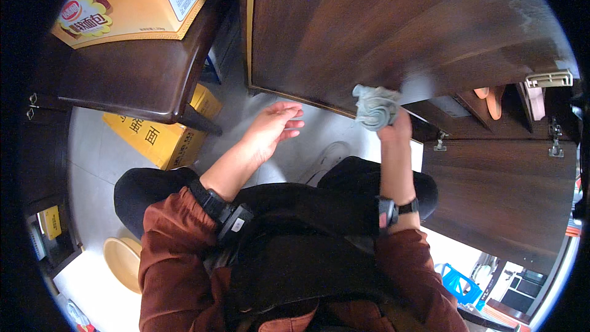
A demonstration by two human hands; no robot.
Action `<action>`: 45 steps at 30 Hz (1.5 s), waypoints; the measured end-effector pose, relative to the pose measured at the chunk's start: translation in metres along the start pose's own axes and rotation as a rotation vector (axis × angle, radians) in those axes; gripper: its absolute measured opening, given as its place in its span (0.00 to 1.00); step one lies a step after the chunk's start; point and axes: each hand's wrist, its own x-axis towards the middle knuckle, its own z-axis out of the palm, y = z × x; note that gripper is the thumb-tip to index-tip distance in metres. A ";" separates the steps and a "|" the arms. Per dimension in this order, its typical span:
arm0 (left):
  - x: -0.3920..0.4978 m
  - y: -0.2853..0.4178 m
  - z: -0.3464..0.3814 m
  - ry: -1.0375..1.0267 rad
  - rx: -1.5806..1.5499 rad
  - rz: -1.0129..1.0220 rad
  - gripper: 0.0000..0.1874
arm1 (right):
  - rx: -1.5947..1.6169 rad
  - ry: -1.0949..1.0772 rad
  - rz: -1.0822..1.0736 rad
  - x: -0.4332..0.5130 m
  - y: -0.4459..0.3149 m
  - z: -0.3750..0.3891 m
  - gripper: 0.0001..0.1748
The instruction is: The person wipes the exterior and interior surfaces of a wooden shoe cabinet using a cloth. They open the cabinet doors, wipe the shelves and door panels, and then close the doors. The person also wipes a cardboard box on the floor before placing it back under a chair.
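My right hand (395, 127) is closed on a crumpled pale blue-grey cloth (377, 107), close to the lower edge of a dark wood-grain cabinet door (332, 32). Whether the cloth touches the door I cannot tell. Streaks and lighter smears show on the door's surface towards the right. My left hand (276, 127) hangs in the air above the grey floor, left of the cloth, palm partly turned inward, fingers loosely curled and apart, holding nothing. Both wrists wear black straps with small devices.
At the upper left an orange printed carton (124, 4) stands on a dark wooden table (124, 74). Yellow cartons (156, 140) lie beneath it. A tan plastic basin (122, 263) sits lower left. At right, a shoe cabinet holds shoes (494, 101), with another hinged door (498, 193) below.
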 end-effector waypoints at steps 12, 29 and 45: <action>-0.009 0.018 0.028 -0.169 0.079 0.118 0.13 | -1.378 0.004 -1.356 -0.039 0.026 0.040 0.11; -0.012 0.024 0.014 -0.178 -0.010 0.103 0.12 | -1.115 0.171 -2.114 -0.073 -0.070 0.113 0.19; -0.016 0.027 0.018 -0.181 -0.030 0.109 0.10 | -0.665 0.241 -1.697 -0.055 -0.095 0.087 0.16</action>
